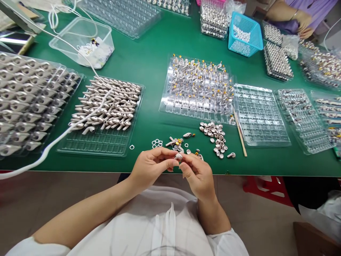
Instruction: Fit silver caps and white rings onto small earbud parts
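Between the fingertips of my left hand (153,165) and my right hand (198,174) is a small pale earbud shell (178,156). Both hands pinch it close to the table's front edge. Just beyond my fingers lie loose earbud stems (174,141) with orange tips and white rings (157,143). Right of them sits a pile of round earbud caps (214,133), with a single earbud piece (231,155) beside it. The underside of the held shell is hidden by my fingers.
Left stands a tray of earbud stems (106,103), crossed by a white cable (53,144). Ahead is a clear tray of orange-tipped parts (197,85); a wooden stick (241,137) lies beside it. A blue basket (243,48) and a co-worker's hand (302,21) are farther right.
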The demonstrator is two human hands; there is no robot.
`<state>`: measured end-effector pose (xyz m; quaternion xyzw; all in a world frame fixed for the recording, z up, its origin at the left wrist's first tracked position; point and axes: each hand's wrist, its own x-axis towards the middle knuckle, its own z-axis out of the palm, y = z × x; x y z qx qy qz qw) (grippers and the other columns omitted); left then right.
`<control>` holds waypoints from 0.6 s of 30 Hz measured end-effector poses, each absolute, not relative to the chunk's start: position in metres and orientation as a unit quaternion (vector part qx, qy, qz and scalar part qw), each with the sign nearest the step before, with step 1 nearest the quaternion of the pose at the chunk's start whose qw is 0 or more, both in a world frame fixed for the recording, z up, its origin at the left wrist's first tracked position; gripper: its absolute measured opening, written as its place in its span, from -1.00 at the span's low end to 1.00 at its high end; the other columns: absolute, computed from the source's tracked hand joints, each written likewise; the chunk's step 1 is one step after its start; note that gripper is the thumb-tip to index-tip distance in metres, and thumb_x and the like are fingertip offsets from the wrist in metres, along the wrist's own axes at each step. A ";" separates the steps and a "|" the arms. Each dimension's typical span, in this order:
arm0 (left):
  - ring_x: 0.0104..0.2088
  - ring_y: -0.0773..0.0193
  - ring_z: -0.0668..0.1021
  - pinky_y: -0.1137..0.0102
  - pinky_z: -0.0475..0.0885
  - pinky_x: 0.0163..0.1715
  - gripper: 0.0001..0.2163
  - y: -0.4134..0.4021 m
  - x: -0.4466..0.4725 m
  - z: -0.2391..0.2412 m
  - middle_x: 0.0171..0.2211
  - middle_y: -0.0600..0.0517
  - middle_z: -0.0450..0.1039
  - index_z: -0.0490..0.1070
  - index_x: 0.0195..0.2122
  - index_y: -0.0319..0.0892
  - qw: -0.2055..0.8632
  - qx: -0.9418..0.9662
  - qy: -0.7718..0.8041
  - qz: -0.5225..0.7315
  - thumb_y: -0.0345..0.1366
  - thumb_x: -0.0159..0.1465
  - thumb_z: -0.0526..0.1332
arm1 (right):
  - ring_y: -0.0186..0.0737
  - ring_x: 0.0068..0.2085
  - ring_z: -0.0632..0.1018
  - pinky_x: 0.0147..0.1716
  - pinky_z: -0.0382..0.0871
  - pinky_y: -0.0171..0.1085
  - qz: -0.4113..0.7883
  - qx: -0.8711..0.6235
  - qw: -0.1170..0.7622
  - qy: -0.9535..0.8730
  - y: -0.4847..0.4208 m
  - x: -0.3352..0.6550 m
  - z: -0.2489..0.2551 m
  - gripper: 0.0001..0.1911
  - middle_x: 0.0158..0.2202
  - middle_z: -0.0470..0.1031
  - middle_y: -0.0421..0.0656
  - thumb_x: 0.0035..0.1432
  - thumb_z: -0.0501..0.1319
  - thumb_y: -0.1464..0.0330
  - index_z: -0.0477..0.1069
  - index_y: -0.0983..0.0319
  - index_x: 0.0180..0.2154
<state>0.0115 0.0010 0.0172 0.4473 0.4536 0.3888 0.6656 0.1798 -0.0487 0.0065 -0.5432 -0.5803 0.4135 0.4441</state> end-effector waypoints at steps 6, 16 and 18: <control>-0.57 0.34 0.58 0.50 0.59 -0.55 -0.86 -0.002 0.008 0.014 -0.44 -0.01 0.65 0.65 -0.32 -0.20 0.638 0.510 0.420 0.396 -0.32 0.07 0.44 | -0.39 -0.50 0.45 -0.54 0.38 -0.38 0.427 -0.538 0.433 -0.583 -0.042 0.181 0.008 -0.80 -0.38 0.53 -0.17 0.28 0.18 0.29 0.55 0.23 -0.19; -0.52 0.28 0.61 0.45 0.58 -0.46 -0.87 -0.010 0.003 0.006 -0.49 -0.06 0.62 0.63 -0.33 -0.27 0.581 0.569 0.426 0.395 -0.31 0.14 0.38 | -0.24 -0.36 0.58 -0.39 0.50 -0.29 0.248 -0.497 0.467 -0.689 -0.049 0.170 0.004 -0.70 -0.31 0.58 -0.09 0.20 0.18 0.57 0.52 0.23 -0.07; -0.50 0.28 0.61 0.44 0.58 -0.43 -0.88 -0.010 -0.002 0.006 -0.44 -0.06 0.63 0.62 -0.31 -0.26 0.552 0.601 0.428 0.389 -0.33 0.15 0.37 | -0.21 -0.35 0.60 -0.39 0.52 -0.27 0.232 -0.484 0.461 -0.707 -0.047 0.166 0.002 -0.67 -0.30 0.59 -0.08 0.20 0.18 0.59 0.51 0.23 -0.04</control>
